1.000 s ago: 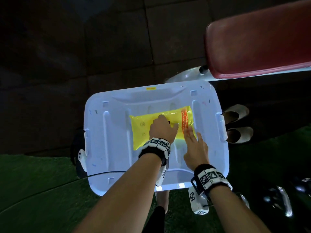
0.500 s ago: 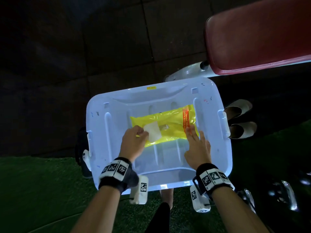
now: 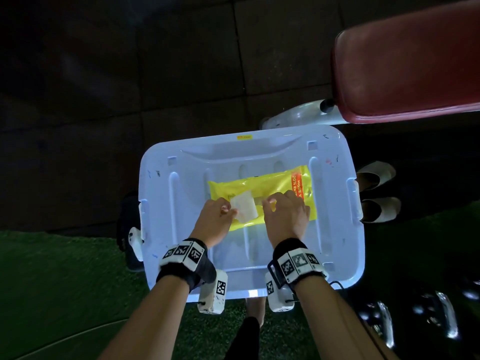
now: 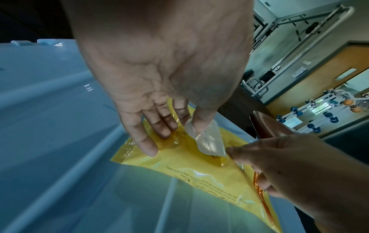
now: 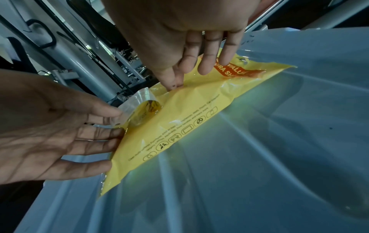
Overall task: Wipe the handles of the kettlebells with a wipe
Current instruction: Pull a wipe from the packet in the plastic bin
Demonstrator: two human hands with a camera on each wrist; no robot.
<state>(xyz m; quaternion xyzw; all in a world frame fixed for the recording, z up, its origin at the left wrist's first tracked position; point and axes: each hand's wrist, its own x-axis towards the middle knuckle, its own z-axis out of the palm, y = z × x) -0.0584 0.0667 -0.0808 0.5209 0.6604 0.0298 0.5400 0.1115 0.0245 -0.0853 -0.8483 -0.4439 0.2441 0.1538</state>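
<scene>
A yellow wipes pack (image 3: pixel 272 188) lies flat on a pale blue bin lid (image 3: pixel 181 229). My left hand (image 3: pixel 230 207) pinches its clear seal flap (image 3: pixel 244 207), peeled back toward the left; the left wrist view shows thumb and forefinger on the flap (image 4: pixel 209 140) and the other fingers touching the pack (image 4: pixel 199 173). My right hand (image 3: pixel 270 203) is beside the flap. In the right wrist view its thumb and forefinger (image 5: pixel 173 85) are pressed together into the pack's opening (image 5: pixel 189 110); no wipe shows. Dark kettlebells with shiny handles (image 3: pixel 384 323) stand at the lower right.
A red padded bench (image 3: pixel 405 68) juts in at the upper right, close to the lid's far corner. A pair of pale shoes (image 3: pixel 376 178) sits right of the lid. Green turf (image 3: pixel 65 294) lies near me and dark floor tiles beyond.
My left hand drew back to the left from the pack's middle, peeling the flap open. My right hand, flat on the pack before, has slid left and curled its fingers at the opening.
</scene>
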